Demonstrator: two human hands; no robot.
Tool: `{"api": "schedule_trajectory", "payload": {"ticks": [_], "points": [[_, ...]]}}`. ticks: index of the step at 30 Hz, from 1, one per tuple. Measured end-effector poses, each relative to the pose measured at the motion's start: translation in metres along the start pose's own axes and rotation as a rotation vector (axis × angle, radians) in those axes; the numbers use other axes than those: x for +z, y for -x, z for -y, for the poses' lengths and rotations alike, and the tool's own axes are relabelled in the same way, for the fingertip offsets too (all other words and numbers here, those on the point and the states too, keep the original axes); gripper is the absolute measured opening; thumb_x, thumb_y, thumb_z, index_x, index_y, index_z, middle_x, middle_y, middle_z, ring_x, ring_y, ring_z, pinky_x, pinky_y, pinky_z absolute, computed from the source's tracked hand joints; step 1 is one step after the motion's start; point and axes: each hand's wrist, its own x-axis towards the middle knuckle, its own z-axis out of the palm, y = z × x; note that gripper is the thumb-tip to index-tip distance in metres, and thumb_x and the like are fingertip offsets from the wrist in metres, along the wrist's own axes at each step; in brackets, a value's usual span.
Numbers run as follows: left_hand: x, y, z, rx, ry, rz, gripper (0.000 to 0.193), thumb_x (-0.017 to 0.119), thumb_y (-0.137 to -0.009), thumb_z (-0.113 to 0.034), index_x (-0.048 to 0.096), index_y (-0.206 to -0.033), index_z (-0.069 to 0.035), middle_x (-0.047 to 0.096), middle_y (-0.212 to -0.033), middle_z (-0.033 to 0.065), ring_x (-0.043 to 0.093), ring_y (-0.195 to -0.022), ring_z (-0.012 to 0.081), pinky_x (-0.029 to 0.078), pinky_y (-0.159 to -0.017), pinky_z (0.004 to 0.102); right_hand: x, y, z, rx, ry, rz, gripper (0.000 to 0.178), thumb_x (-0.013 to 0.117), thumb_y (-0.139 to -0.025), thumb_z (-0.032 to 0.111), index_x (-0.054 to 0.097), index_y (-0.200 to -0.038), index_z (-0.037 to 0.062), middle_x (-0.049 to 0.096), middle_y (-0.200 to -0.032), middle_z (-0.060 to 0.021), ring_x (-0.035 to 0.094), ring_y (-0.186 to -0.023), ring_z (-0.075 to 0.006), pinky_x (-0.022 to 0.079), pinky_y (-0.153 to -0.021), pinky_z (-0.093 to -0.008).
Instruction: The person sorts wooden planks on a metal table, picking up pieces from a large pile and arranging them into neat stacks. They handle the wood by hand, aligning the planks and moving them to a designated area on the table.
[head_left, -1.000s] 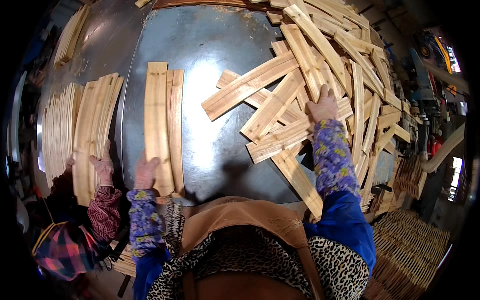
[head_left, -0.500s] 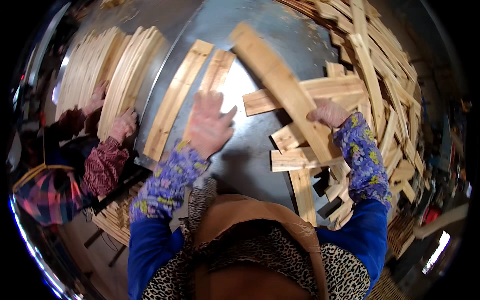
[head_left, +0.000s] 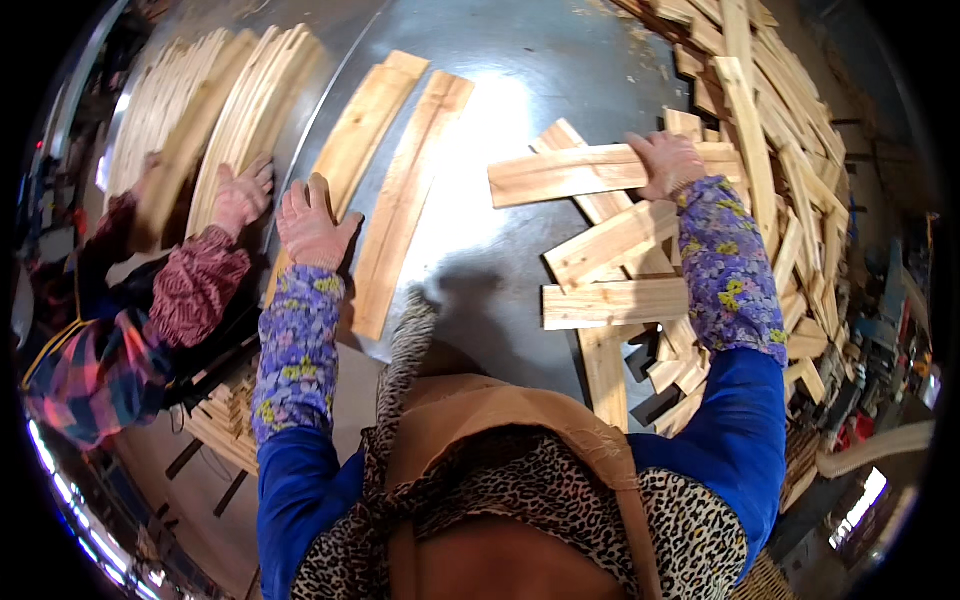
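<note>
Left of the reddish slat, the left hand lies spread over a pale board, clasping nothing. Right of that slat, the right hand covers a plank; whether gripped, I can't tell. A pinch across both edges would suit it.

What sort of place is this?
Probably a woodworking shop: a jumbled pile of wooden planks covers one side of a smooth grey worktable, and a co-worker's hand is at neatly lined-up planks on the left.
</note>
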Motion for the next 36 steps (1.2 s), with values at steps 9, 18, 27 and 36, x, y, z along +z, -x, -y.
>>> {"api": "schedule_trajectory", "payload": {"ticks": [9,18,27,36], "points": [[0.002,0.076,-0.260,-0.140,2.245,0.859,0.061,0.068,-0.102,-0.015,0.051,-0.153,0.011,0.070,-0.131,0.0216,0.068,-0.121,0.0318,0.054,-0.111,0.0457,0.021,0.051,0.077,0.020,-1.305,0.312,0.105,0.068,-0.093,0.080,0.052,-0.163,0.0039,0.055,-0.164,-0.0243,0.051,-0.152,-0.0387,0.039,-0.129,-0.0497],[0.049,0.079,-0.188,-0.331,1.429,0.747,0.056,0.074,-0.103,-0.034,0.067,-0.141,0.006,0.077,-0.123,0.0146,0.070,-0.112,0.0218,0.057,-0.098,0.0377,0.058,0.064,-0.016,-0.115,0.060,-0.073,0.101,0.092,-0.070,0.064,0.059,-0.155,0.0201,0.069,-0.136,-0.0195,0.066,-0.133,-0.0395,0.051,-0.118,-0.0521],[0.016,0.083,-0.234,-0.564,1.820,0.997,0.079,0.039,-0.112,-0.075,0.063,-0.146,-0.008,0.071,-0.105,0.0132,0.068,-0.081,0.0210,0.060,-0.074,0.0405,-0.033,0.038,0.144,0.454,-1.837,0.118,0.100,0.043,-0.107,0.079,0.060,-0.154,-0.0073,0.063,-0.153,-0.0317,0.063,-0.140,-0.0450,0.046,-0.122,-0.0474],[0.005,0.084,-0.236,-0.703,1.947,1.119,0.083,0.046,-0.103,-0.087,0.072,-0.128,-0.013,0.068,-0.076,0.0063,0.062,-0.056,0.0217,0.054,-0.054,0.0380,0.117,0.129,0.090,0.350,-0.441,-0.191,0.100,0.085,-0.082,0.051,0.046,-0.166,0.0142,0.049,-0.164,-0.0273,0.051,-0.147,-0.0467,0.044,-0.122,-0.0548]]}}
